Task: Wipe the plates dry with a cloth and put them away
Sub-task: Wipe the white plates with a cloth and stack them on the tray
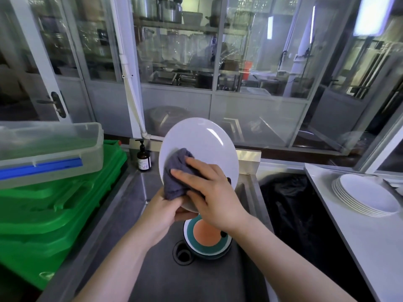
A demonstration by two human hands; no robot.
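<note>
Our left hand grips the white plate upright by its lower rim; our right hand, fingers extended, should press the grey cloth in overlapping circles.

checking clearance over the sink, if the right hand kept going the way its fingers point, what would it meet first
The right hand points up and left, fingers already on the grey cloth. Behind that is the white plate, then probably the brown pump bottle, though depth is unclear.

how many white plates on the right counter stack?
5 rims countable in the stack of white plates on the white counter, right of the sink; more may be hidden beneath. One other white plate is held over the sink, being wiped.
</note>
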